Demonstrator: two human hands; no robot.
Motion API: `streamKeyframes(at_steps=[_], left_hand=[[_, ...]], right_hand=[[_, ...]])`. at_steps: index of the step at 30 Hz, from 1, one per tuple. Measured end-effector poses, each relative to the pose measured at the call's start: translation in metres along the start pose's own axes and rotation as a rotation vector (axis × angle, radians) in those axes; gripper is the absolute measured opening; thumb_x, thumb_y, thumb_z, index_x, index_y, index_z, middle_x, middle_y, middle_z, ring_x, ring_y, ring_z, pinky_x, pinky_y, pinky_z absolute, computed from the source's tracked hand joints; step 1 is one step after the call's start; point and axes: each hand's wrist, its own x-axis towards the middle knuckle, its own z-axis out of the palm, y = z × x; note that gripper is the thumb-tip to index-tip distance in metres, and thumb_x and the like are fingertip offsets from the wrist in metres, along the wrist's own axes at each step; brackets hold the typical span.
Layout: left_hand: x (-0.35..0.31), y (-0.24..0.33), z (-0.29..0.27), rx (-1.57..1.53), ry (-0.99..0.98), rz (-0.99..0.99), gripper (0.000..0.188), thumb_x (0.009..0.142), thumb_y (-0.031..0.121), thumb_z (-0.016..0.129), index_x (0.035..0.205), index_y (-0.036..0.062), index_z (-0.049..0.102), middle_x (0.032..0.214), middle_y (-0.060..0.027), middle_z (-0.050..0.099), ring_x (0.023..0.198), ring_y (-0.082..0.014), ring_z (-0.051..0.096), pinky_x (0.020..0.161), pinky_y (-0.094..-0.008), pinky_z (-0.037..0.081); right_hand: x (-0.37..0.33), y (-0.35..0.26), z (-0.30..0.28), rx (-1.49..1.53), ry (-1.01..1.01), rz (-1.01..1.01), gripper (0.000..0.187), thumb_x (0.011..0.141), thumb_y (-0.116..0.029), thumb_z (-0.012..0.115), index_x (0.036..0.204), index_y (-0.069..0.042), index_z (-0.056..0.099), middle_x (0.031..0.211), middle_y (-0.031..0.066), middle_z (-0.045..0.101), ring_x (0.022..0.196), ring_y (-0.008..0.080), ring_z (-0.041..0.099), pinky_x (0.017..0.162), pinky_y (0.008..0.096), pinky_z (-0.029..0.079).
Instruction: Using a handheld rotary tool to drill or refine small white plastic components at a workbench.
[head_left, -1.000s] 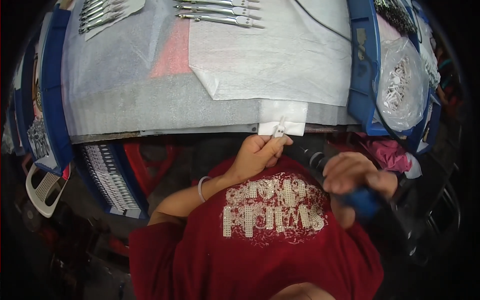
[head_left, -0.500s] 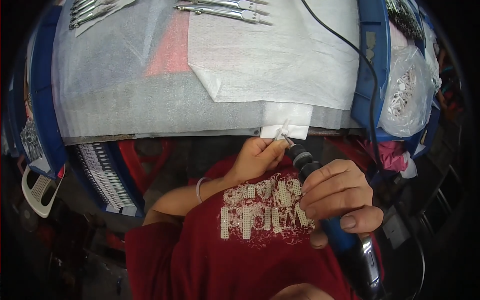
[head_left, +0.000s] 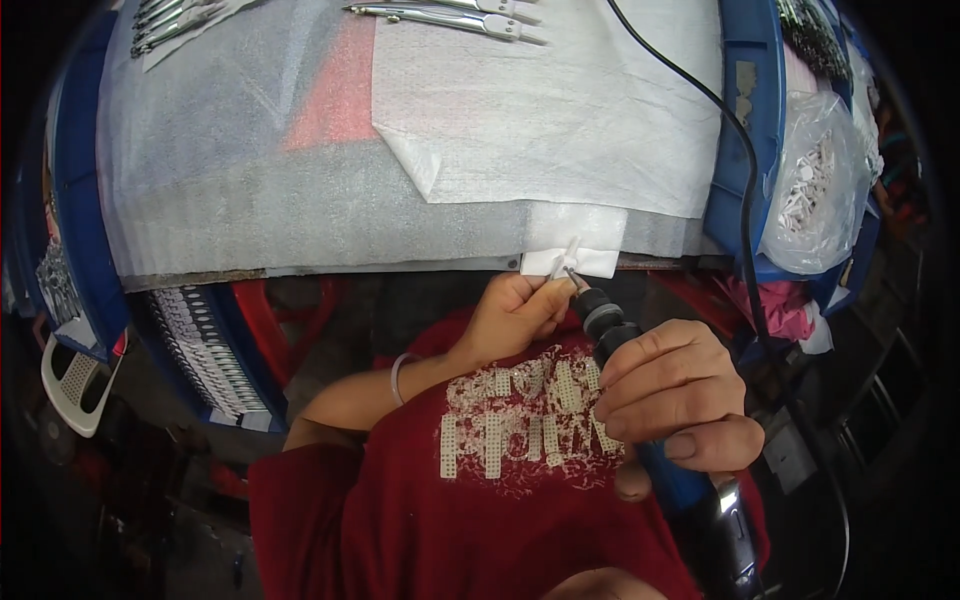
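Observation:
At the table's front edge, my left hand (head_left: 520, 312) is closed in a pinch on a small white plastic part (head_left: 573, 250). The part rests against a folded white pad (head_left: 570, 225) at the edge. My right hand (head_left: 685, 395) is wrapped round a black and blue electric screwdriver (head_left: 672, 475), which slants up and to the left. Its bit meets the small part right beside my left thumb. My fingertips hide most of the contact point.
Silvery drawing compasses (head_left: 450, 20) lie at the table's far side, with several more (head_left: 170, 25) at far left. A bag of small white parts (head_left: 808, 190) sits in the blue bin (head_left: 745, 130) on the right. A black cord (head_left: 690, 80) crosses the white sheet (head_left: 560, 120).
The screwdriver and my right hand have shifted very slightly left. My left hand keeps its pinch on the white part at the same place.

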Motion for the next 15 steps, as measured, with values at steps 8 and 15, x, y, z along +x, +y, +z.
streamKeyframes(at_steps=[8,15], left_hand=[[-0.004,0.004,0.004,0.024,0.024,0.067,0.024,0.098,0.017,0.053,0.100,-0.0020,0.067,0.069,0.0055,0.054,0.060,-0.0016,0.044,0.053,-0.0172,0.036],[-0.004,-0.005,-0.004,0.110,0.005,0.069,0.019,0.097,0.016,0.054,0.097,0.0022,0.067,0.080,0.0028,0.061,0.070,-0.0038,0.054,0.061,-0.0181,0.043]], right_hand=[[0.010,0.003,-0.003,-0.097,-0.140,0.062,0.039,0.081,-0.019,0.076,0.087,-0.009,0.039,0.075,0.0111,0.066,0.058,0.0196,0.066,0.052,0.0292,0.056],[0.014,0.005,-0.002,-0.060,-0.144,0.084,0.038,0.079,-0.018,0.077,0.087,-0.009,0.041,0.075,0.0115,0.065,0.059,0.0194,0.065,0.052,0.0289,0.055]])
